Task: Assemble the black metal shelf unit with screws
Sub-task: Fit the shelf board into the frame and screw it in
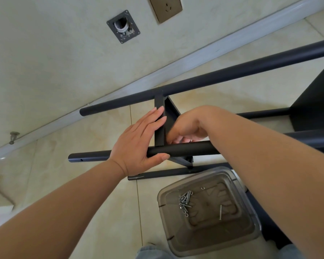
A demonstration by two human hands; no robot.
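Frame lies on its side across the tiled floor in front of me, black tubes running left to right with a shelf panel's edge standing between two of them. My left hand is flat against that edge, fingers straight and pressing, thumb hooked under the near tube to steady the joint. My right hand reaches in behind the panel, fingers curled; I think they pinch a screw, but the tube hides the tips, so I cannot tell for sure.

Steel like this is stiff and will not flex, yet the round painted tubes are smooth and want to roll, and a half-bolted frame feels wobbly. Best hold is right at the joint, palm on the flat panel edge, not out on a tube end. Spare screws sit in the clear tub by my knee; they are small, slick and easy to drop.
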